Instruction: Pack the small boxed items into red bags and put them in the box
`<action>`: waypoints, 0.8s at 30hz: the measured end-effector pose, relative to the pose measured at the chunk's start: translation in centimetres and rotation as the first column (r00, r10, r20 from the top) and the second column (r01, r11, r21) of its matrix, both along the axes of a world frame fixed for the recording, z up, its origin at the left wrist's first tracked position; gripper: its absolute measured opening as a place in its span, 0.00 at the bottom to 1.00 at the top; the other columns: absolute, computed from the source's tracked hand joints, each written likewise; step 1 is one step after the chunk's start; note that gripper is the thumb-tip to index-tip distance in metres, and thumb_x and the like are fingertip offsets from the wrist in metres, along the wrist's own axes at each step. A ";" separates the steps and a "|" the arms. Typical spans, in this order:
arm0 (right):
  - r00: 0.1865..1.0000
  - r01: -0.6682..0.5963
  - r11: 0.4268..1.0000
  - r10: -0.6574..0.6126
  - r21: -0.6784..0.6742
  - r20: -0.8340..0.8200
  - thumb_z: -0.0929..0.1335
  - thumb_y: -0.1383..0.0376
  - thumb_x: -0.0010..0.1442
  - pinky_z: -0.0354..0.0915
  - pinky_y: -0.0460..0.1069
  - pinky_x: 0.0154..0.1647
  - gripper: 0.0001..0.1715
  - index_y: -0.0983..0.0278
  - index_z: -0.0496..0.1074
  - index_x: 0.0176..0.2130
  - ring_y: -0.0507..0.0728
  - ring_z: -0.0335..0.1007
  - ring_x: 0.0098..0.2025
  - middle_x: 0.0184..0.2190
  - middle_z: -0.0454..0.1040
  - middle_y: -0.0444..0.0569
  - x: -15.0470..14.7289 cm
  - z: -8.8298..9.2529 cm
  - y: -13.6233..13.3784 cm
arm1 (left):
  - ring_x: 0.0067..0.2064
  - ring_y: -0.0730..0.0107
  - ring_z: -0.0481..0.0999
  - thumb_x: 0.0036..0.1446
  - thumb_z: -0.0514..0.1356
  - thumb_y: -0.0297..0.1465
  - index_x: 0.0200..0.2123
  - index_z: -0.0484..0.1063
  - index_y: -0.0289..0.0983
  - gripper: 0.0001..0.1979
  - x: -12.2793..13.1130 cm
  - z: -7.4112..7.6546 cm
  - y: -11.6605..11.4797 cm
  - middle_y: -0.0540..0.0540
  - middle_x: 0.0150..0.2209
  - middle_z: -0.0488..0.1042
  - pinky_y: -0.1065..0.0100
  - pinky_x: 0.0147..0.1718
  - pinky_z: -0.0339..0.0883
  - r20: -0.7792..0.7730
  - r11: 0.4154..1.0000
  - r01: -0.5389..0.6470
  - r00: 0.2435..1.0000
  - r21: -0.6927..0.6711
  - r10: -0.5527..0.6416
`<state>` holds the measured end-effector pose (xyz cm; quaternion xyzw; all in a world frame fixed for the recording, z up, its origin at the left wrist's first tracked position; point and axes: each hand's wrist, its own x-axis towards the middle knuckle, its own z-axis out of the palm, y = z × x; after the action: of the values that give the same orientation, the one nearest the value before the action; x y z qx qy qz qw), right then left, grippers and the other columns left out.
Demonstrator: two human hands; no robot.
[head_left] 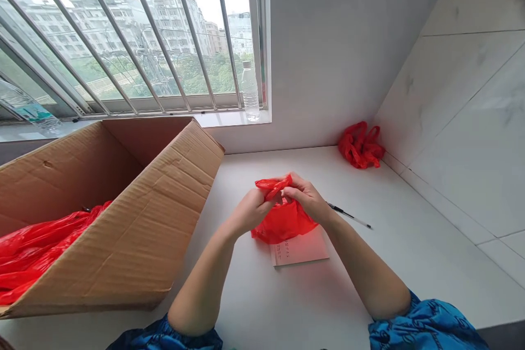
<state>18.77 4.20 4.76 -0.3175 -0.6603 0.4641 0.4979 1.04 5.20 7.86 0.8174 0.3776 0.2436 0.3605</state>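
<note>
Both my hands meet over the middle of a white counter (410,240) and grip a small red plastic bag (283,221). My left hand (251,209) pinches the bag's twisted top from the left. My right hand (308,199) closes on the same top from the right. The bag's body hangs below my fingers, just above a small pinkish paper note (301,249) with writing on it. A black pen (349,215) lies on the counter to the right of my right wrist.
A large open cardboard box (135,229) stands at the left, with red plastic bags (36,246) inside. A knotted red bag (361,146) lies in the far corner by the tiled wall. A clear water bottle (250,93) stands on the sill of a barred window.
</note>
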 end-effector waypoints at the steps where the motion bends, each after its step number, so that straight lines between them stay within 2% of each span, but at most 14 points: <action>1: 0.998 -0.023 0.999 0.022 0.027 0.059 0.65 0.55 0.65 0.68 0.53 0.44 0.15 0.57 0.75 0.47 0.54 0.65 0.37 0.38 0.62 0.46 0.0 0.2 -0.3 | 0.31 0.69 0.69 0.66 0.48 0.36 0.29 0.65 0.38 0.15 -0.1 -0.1 0.1 0.49 0.29 0.70 0.71 0.29 0.61 -0.032 0.999 -0.036 0.999 -0.026 0.035; 2: 0.993 -0.012 0.998 0.005 0.059 0.114 0.67 0.55 0.63 0.68 0.54 0.46 0.15 0.56 0.75 0.47 0.55 0.65 0.39 0.40 0.63 0.47 -0.1 0.3 -0.5 | 0.29 0.70 0.67 0.65 0.49 0.35 0.27 0.64 0.38 0.14 -0.1 -0.3 0.1 0.50 0.28 0.69 0.70 0.28 0.59 -0.075 0.996 -0.080 0.994 -0.028 0.078; 4: 0.981 0.103 0.987 -0.121 0.125 0.152 0.69 0.53 0.61 0.68 0.54 0.46 0.14 0.57 0.75 0.44 0.56 0.65 0.42 0.41 0.64 0.48 -0.6 0.2 -0.8 | 0.28 0.70 0.64 0.62 0.51 0.33 0.25 0.63 0.37 0.13 0.0 -0.6 0.1 0.50 0.26 0.67 0.70 0.27 0.57 -0.130 0.992 -0.130 0.983 0.007 0.130; 6: 0.969 0.231 0.966 -0.239 0.120 0.061 0.68 0.51 0.62 0.68 0.52 0.42 0.15 0.59 0.75 0.37 0.56 0.66 0.40 0.39 0.65 0.48 -1.2 -0.2 -0.8 | 0.28 0.71 0.64 0.61 0.51 0.32 0.25 0.62 0.37 0.12 0.2 -0.9 0.1 0.50 0.27 0.67 0.70 0.28 0.57 -0.064 0.995 -0.097 0.993 -0.015 0.096; 7: 0.966 0.259 0.964 -0.258 0.063 -0.014 0.67 0.50 0.63 0.68 0.51 0.39 0.17 0.60 0.73 0.33 0.55 0.66 0.36 0.36 0.66 0.47 -1.3 -0.5 -0.6 | 0.28 0.71 0.63 0.62 0.52 0.33 0.25 0.63 0.37 0.13 0.3 -0.9 0.2 0.50 0.27 0.66 0.70 0.28 0.57 0.005 0.996 -0.056 0.998 -0.072 0.057; 8: 0.965 0.247 0.969 -0.248 -0.023 -0.091 0.65 0.49 0.64 0.67 0.51 0.35 0.19 0.60 0.71 0.32 0.54 0.64 0.32 0.31 0.65 0.46 -1.3 -0.7 -0.4 | 0.28 0.71 0.63 0.63 0.52 0.35 0.26 0.64 0.37 0.13 0.2 -0.9 0.3 0.50 0.27 0.66 0.71 0.28 0.57 0.089 0.988 -0.005 0.996 -0.153 0.019; 10: 0.966 0.112 0.973 -0.154 -0.201 -0.207 0.64 0.48 0.65 0.64 0.49 0.30 0.20 0.60 0.69 0.31 0.53 0.60 0.26 0.25 0.63 0.42 -0.8 -0.8 0.0 | 0.28 0.72 0.64 0.62 0.56 0.39 0.29 0.67 0.36 0.13 -0.1 -0.7 0.5 0.50 0.27 0.66 0.71 0.27 0.57 0.241 0.939 0.093 0.971 -0.332 -0.011; 12: 0.970 -0.016 0.966 -0.047 -0.259 -0.238 0.62 0.50 0.66 0.63 0.49 0.30 0.19 0.60 0.69 0.33 0.52 0.59 0.25 0.25 0.64 0.42 0.1 -0.4 0.2 | 0.28 0.74 0.63 0.61 0.59 0.41 0.31 0.68 0.36 0.14 -0.6 -0.4 0.9 0.50 0.27 0.65 0.72 0.26 0.57 0.326 0.875 0.139 0.945 -0.464 0.022; 13: 0.980 -0.034 0.973 -0.012 -0.227 -0.200 0.62 0.52 0.66 0.63 0.49 0.31 0.18 0.61 0.70 0.33 0.52 0.59 0.26 0.28 0.66 0.44 0.6 -0.2 0.2 | 0.28 0.74 0.64 0.60 0.60 0.42 0.31 0.69 0.36 0.14 -0.7 -0.3 1.0 0.50 0.27 0.65 0.73 0.26 0.57 0.358 0.851 0.152 0.933 -0.502 0.044; 15: 0.998 0.044 0.997 -0.046 -0.059 -0.037 0.62 0.55 0.66 0.64 0.49 0.35 0.17 0.61 0.72 0.31 0.53 0.62 0.31 0.35 0.67 0.47 1.3 0.4 0.1 | 0.28 0.74 0.65 0.61 0.59 0.43 0.32 0.68 0.36 0.16 -0.9 -0.3 1.0 0.50 0.28 0.66 0.73 0.27 0.58 0.399 0.830 0.168 0.914 -0.532 0.071; 17: 0.976 0.160 0.975 -0.180 0.155 0.126 0.63 0.57 0.66 0.65 0.51 0.41 0.16 0.61 0.73 0.31 0.55 0.65 0.37 0.38 0.67 0.48 1.7 0.9 -0.2 | 0.30 0.74 0.66 0.60 0.61 0.44 0.32 0.68 0.36 0.16 -0.6 -0.5 0.9 0.50 0.28 0.67 0.73 0.29 0.60 0.392 0.857 0.137 0.916 -0.497 0.081; 19: 0.940 0.212 0.934 -0.276 0.289 0.203 0.64 0.59 0.67 0.65 0.51 0.44 0.13 0.60 0.75 0.34 0.56 0.67 0.41 0.38 0.68 0.48 1.8 1.2 -0.5 | 0.29 0.75 0.66 0.57 0.64 0.43 0.35 0.68 0.37 0.15 -0.2 -0.8 0.7 0.52 0.27 0.67 0.74 0.28 0.60 0.343 0.911 0.049 0.933 -0.409 0.104; 22: 0.930 0.225 0.916 -0.303 0.332 0.206 0.65 0.61 0.66 0.67 0.52 0.43 0.08 0.57 0.74 0.39 0.56 0.70 0.41 0.39 0.71 0.48 1.7 1.4 -1.0 | 0.26 0.75 0.68 0.59 0.63 0.43 0.44 0.70 0.38 0.16 0.2 -1.1 0.5 0.54 0.24 0.68 0.73 0.26 0.62 0.304 0.955 -0.075 0.938 -0.287 0.165; 24: 0.935 0.217 0.918 -0.293 0.333 0.199 0.66 0.62 0.66 0.68 0.52 0.44 0.06 0.57 0.74 0.39 0.56 0.71 0.41 0.40 0.72 0.47 1.7 1.4 -1.2 | 0.31 0.70 0.74 0.62 0.60 0.43 0.51 0.70 0.38 0.18 0.2 -0.9 0.4 0.49 0.29 0.74 0.70 0.33 0.68 0.356 0.959 -0.040 0.924 -0.281 0.143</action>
<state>20.45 3.03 6.20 -0.3753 -0.7331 0.2439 0.5122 1.26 5.62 6.94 0.6811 0.3699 0.3574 0.5212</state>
